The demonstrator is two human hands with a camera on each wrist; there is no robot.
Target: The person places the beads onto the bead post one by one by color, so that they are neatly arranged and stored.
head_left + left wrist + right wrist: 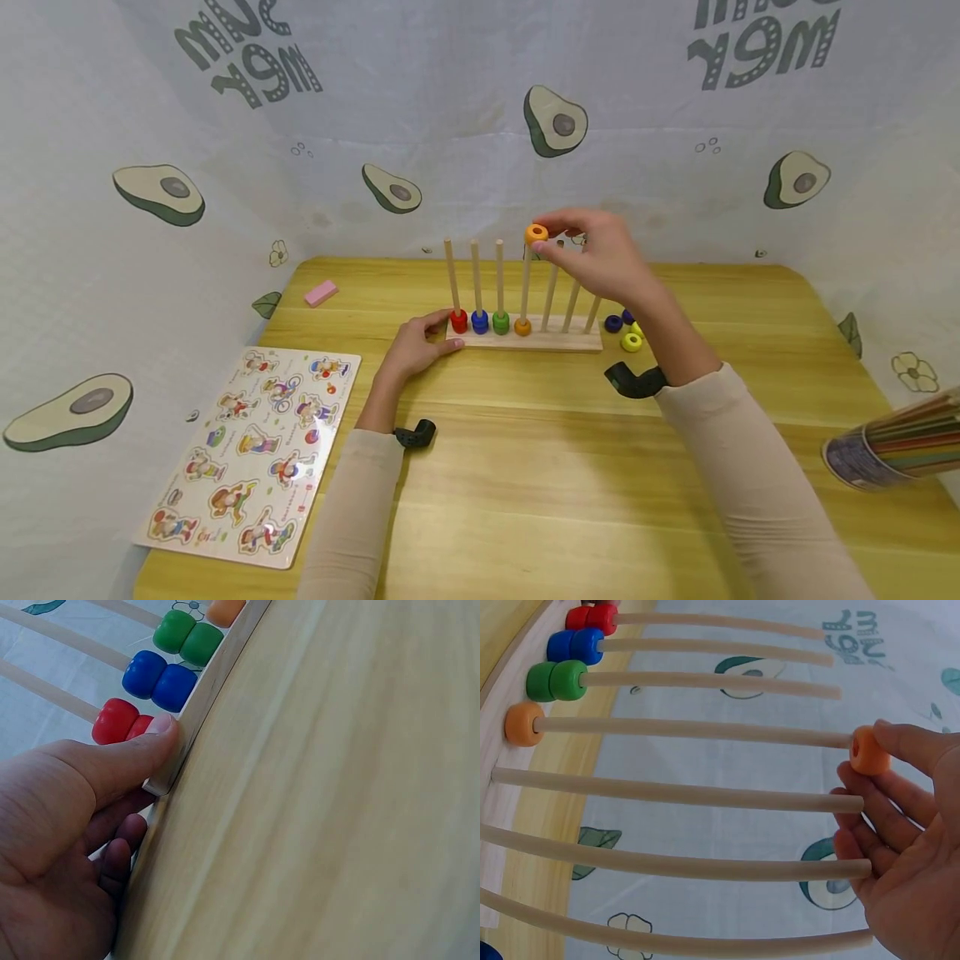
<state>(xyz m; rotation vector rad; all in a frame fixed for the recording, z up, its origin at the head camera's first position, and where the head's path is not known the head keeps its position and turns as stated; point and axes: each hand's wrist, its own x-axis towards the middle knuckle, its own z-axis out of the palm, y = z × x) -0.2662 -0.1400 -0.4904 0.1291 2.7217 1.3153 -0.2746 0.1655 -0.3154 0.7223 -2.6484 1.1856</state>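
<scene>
My right hand (600, 250) pinches an orange bead (870, 751) between thumb and fingers, right at the top of the fourth peg (697, 730) from the left. Another orange bead (522, 327) sits at the bottom of that peg. My left hand (417, 343) grips the left end of the wooden peg base (555, 342), its thumb along the front edge below the red beads (120, 722). Pairs of blue beads (160, 681) and green beads (187, 637) are stacked on the second and third pegs. The pegs to the right bear no beads.
Loose dark blue beads (613, 323) and yellow beads (632, 342) lie right of the base. A picture puzzle board (300, 433) lies at the left, a pink block (321, 292) behind it. A cup of colored pencils (862, 458) is at the right edge.
</scene>
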